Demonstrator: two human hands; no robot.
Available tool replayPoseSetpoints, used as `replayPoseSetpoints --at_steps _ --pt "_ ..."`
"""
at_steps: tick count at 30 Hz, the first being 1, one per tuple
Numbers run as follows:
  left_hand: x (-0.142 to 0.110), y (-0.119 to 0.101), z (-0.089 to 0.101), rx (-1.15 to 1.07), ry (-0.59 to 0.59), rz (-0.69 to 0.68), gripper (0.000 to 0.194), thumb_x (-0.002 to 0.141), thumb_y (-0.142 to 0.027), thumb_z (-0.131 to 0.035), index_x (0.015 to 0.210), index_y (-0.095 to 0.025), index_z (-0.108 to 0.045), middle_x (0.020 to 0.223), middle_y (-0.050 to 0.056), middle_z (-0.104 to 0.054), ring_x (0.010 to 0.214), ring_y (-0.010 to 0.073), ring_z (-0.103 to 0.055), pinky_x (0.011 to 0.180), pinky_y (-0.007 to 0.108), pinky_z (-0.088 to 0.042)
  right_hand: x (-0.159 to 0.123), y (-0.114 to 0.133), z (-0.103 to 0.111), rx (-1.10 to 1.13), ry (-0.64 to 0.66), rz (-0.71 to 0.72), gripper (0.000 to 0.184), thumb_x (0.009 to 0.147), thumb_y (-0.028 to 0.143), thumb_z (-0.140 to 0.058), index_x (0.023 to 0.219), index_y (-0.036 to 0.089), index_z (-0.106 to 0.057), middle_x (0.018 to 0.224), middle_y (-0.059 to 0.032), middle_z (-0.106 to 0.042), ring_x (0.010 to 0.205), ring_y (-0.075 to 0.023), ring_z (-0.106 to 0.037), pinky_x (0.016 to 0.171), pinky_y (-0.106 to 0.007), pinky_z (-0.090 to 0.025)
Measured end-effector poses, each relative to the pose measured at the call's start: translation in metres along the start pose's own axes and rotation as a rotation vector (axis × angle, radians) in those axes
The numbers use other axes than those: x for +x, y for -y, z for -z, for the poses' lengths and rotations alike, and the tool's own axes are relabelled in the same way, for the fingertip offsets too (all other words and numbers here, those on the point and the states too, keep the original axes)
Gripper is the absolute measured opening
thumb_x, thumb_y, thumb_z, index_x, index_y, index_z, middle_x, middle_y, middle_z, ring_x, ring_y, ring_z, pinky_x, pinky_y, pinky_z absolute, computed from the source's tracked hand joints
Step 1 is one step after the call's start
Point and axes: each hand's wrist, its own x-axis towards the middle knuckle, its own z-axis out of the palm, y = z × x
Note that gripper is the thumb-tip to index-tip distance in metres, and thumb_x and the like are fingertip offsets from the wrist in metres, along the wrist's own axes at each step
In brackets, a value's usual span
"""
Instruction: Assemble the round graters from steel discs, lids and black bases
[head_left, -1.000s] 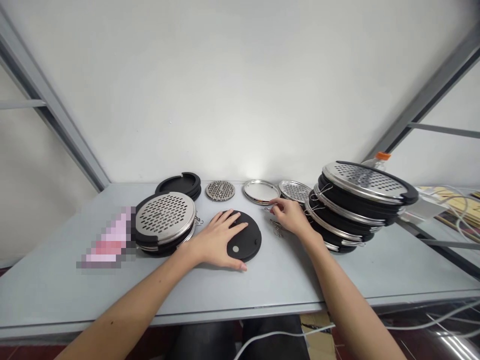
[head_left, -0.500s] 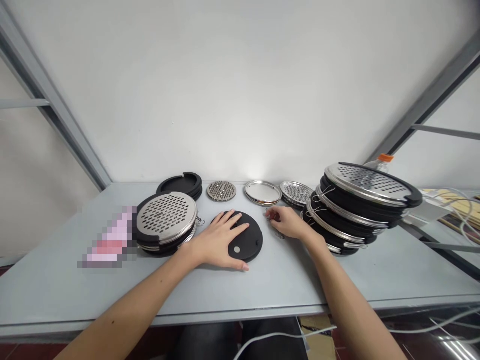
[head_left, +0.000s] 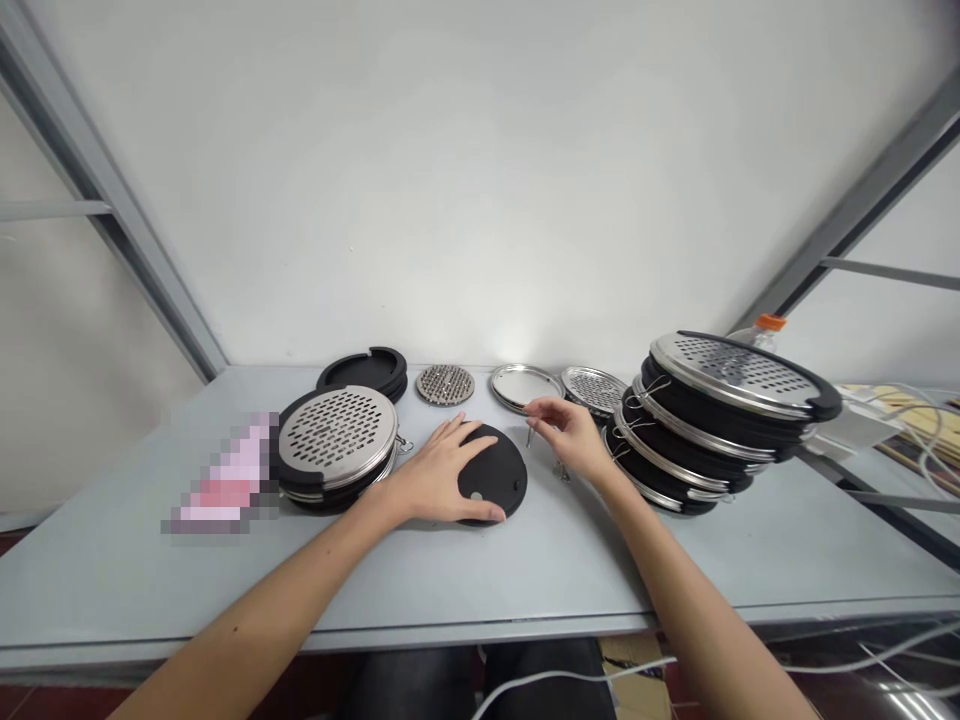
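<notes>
My left hand lies with fingers spread over a round black disc, thumb near its front edge. A small pale dot and a dark knob show on the disc. To the right, my right hand pinches a small metal wire piece, which hangs from the fingertips just above the table. A few similar small metal bits lie on the table beneath that hand. Left of my left hand stands a stack of black rings topped by a perforated metal grater plate, with a wire loop at its side.
A tall leaning stack of graters stands at the right. Along the wall are black rings, a rough grater disc, shiny metal lids and more grater plates. A blurred pink item lies left.
My right hand has lifted slightly, raising the wire piece so it hangs in view. My left hand has slid slightly right and up on the disc.
</notes>
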Motion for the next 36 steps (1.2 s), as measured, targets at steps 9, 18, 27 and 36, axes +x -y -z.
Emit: replayPoseSetpoints --at_steps 9,18,27,36 --pt "0.010 -0.006 -0.013 -0.081 -0.427 -0.009 0.030 0.082 -0.037 -0.065 0.108 -0.021 -0.064 0.119 0.007 -0.061 0.124 0.0261 -0.045 0.105 0.043 -0.038 -0.007 0.020 -0.015 0.490 0.136 -0.164 0.026 0.066 0.030 -0.078 0.085 0.019 -0.065 0.080 -0.0013 -0.066 0.075 -0.0142 -0.063 0.076 -0.031 -0.051" --pt "0.012 -0.017 -0.022 -0.111 -0.415 -0.055 0.024 0.077 -0.030 -0.072 0.099 -0.022 -0.070 0.112 0.006 -0.063 0.113 0.0242 -0.051 0.102 0.040 -0.041 -0.014 0.029 -0.029 0.604 0.229 -0.150 0.023 0.066 0.026 -0.080 0.084 0.021 -0.066 0.082 -0.0011 -0.067 0.077 -0.0137 -0.064 0.076 -0.029 -0.052" --pt "0.012 -0.017 -0.020 -0.195 -0.423 -0.059 0.012 0.084 -0.020 -0.063 0.091 -0.023 -0.072 0.110 0.004 -0.065 0.112 0.0223 -0.053 0.100 0.039 -0.042 -0.016 0.032 -0.030 0.640 0.224 -0.153 0.024 0.065 0.024 -0.080 0.085 0.021 -0.066 0.083 -0.0008 -0.068 0.076 -0.0138 -0.064 0.073 -0.028 -0.053" --pt "0.013 -0.018 -0.020 -0.232 -0.423 0.008 0.014 0.082 -0.023 -0.065 0.094 -0.023 -0.071 0.113 0.004 -0.064 0.110 0.0225 -0.055 0.100 0.040 -0.041 -0.015 0.034 -0.031 0.591 0.206 -0.158 0.024 0.066 0.026 -0.080 0.085 0.021 -0.066 0.080 -0.0014 -0.068 0.074 -0.0141 -0.064 0.073 -0.030 -0.054"
